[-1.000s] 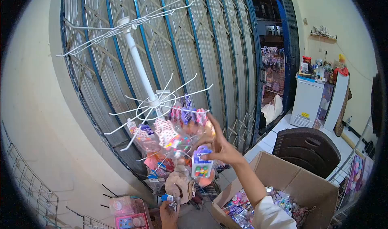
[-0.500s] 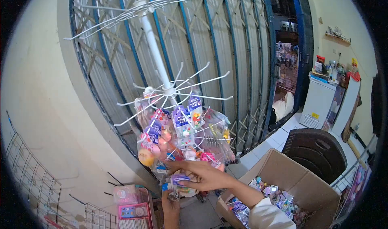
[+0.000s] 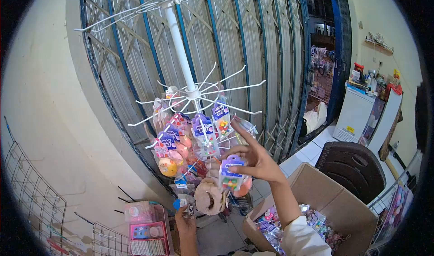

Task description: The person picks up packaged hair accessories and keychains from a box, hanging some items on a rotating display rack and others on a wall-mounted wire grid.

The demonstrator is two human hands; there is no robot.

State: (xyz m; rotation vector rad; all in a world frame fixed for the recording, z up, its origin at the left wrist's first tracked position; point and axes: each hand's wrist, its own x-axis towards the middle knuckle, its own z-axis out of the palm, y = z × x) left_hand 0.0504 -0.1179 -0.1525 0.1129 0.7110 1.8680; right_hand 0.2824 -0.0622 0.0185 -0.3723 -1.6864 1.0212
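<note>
My right hand (image 3: 260,163) pinches a small clear packet with a purple header card (image 3: 231,171) between thumb and fingers, its index finger stretched up towards the rack. Several similar purple-carded packets (image 3: 204,134) hang on the hooks of a white display rack (image 3: 193,92), just left of that hand. Lower down, my left hand (image 3: 185,224) is closed by a bunch of small clear packets with blue and white tags (image 3: 181,201); part of its grip is hidden. A beige, ring-shaped soft item (image 3: 209,197) is between my hands.
An open cardboard box (image 3: 325,188) full of small packets stands at the right, before a dark chair back (image 3: 350,168). Pink trays (image 3: 148,235) sit at lower left beside wire grids (image 3: 34,197). A folding metal gate (image 3: 244,39) rises behind the rack.
My right hand has risen away from my left hand, bringing a purple-carded packet up beside the rack. My left hand stays low. The view has shifted slightly.
</note>
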